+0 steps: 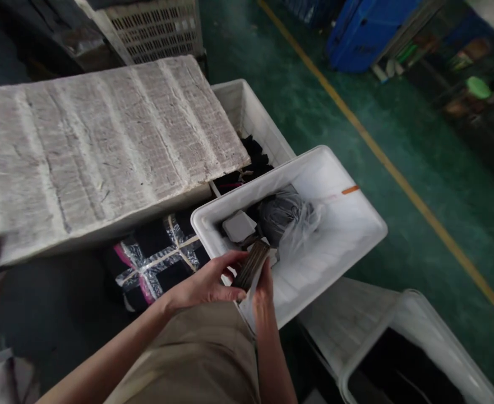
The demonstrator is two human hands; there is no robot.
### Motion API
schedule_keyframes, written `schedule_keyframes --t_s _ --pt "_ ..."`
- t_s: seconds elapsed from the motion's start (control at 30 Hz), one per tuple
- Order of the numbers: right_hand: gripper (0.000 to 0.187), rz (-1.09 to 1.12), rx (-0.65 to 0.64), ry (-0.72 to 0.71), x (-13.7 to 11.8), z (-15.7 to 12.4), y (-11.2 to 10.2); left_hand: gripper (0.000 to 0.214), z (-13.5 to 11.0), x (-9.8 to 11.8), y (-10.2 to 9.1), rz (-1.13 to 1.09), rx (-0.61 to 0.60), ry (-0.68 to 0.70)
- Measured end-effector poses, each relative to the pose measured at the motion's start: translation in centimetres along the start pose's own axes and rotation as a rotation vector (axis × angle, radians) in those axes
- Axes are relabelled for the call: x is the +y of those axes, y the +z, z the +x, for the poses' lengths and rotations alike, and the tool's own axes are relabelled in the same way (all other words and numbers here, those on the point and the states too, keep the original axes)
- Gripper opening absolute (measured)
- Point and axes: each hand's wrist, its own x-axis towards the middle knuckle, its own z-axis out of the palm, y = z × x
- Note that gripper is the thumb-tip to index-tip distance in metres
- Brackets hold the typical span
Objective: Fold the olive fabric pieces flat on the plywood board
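A small stack of thin, flat, dark brown pieces (252,265) is held between my two hands, over the near corner of a white plastic bin (331,230). My left hand (211,283) grips the stack from the left, thumb and fingers bent around it. On the other side, my right hand (264,287) closes on it, most of its fingers hidden, with a whitish edge showing beside the pieces. Inside the bin are a grey bundle (281,213) in clear plastic and white card-like pieces (239,225).
A worn, striped board (104,146) covers much of the left side. Under its edge lies a dark taped bundle (158,264). Another white bin (267,129) with dark cloth stands behind. At lower right is a tub (423,314) with dark contents. A yellow line (368,137) crosses the green floor.
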Motion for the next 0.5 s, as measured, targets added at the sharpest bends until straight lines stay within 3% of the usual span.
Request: schedule_keyframes --t_s 0.17,0.37,0.5 --pt "0.052 0.123 0.007 0.122 -2.1 -2.7 3.5 0.069 -4.4 0.3 -0.8 -0.232 0.007 0.035" --pt "0.052 -0.001 -0.074 0.103 -3.0 -4.9 6.6 0.07 -8.7 -0.3 -1.6 -0.28 0.083 0.123" --pt "0.051 -0.264 -0.107 0.007 -3.6 -6.3 8.5 0.063 -10.8 -1.5 -2.1 -0.292 0.126 0.174"
